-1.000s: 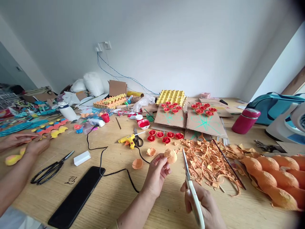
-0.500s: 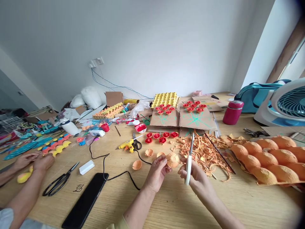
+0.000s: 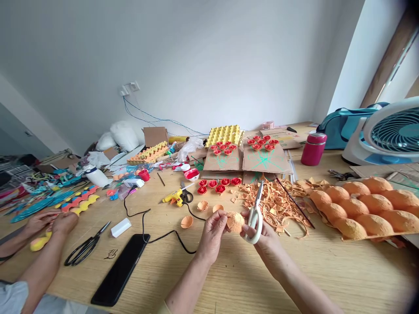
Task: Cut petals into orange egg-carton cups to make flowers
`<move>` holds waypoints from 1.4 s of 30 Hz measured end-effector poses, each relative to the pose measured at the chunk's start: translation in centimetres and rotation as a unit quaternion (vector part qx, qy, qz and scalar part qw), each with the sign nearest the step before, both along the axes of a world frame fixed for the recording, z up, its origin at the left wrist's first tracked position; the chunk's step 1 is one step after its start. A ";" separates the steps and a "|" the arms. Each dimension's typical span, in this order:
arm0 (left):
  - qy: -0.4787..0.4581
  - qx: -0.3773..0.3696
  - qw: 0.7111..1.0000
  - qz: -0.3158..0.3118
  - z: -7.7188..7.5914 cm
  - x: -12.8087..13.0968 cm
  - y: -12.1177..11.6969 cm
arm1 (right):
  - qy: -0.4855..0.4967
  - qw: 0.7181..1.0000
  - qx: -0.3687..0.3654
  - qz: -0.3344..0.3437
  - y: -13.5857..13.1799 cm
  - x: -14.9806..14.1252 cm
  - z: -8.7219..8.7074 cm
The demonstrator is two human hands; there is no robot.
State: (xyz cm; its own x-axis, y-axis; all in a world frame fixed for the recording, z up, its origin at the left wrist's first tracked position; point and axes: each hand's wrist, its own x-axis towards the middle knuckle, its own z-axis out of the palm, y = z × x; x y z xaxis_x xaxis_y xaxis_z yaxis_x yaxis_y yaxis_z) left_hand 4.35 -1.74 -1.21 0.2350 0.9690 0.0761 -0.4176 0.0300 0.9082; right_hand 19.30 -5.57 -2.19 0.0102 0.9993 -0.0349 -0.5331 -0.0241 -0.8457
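My left hand (image 3: 212, 234) pinches a small orange egg-carton cup (image 3: 234, 221) above the wooden table (image 3: 229, 279). My right hand (image 3: 265, 237) grips white-handled scissors (image 3: 255, 213), blades pointing up and away, right beside the cup. Loose orange cut cups (image 3: 187, 221) lie just beyond my left hand. A heap of orange carton scraps (image 3: 278, 203) spreads behind the scissors. Small red paper roses (image 3: 219, 185) sit in a row further back.
An orange egg carton (image 3: 360, 209) lies at right; a fan (image 3: 389, 133) and red flask (image 3: 313, 149) behind it. A yellow glue gun (image 3: 175, 197), black phone (image 3: 121, 268), black scissors (image 3: 85, 247) lie left. Another person's hands (image 3: 54, 222) work at far left. Cardboard panels (image 3: 265, 159) hold roses.
My right hand rose with the scissors and came in close to the cup; the blades swung from pointing left to upright. The view panned right, bringing the fan in.
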 end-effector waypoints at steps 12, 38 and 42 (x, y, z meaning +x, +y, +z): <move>0.092 0.014 0.995 0.038 1.5 -3.7 -0.9 | -0.153 0.987 0.039 -0.026 -0.2 -0.4 1.0; 0.672 0.394 0.610 0.144 0.5 -4.7 9.9 | -0.291 0.955 0.062 -0.006 -1.3 -0.5 1.0; 0.647 0.385 0.627 0.198 1.2 -6.4 8.0 | -0.237 0.968 0.077 -0.004 -1.4 0.2 1.8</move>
State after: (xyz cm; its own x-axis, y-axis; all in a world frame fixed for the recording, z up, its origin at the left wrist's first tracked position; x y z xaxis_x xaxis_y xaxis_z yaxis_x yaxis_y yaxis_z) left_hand -2.04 6.28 -0.05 0.3353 0.7632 0.5524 0.8482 -0.4997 0.1755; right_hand 19.48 -7.01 -0.39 -0.0037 0.9922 0.1249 -0.0841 0.1242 -0.9887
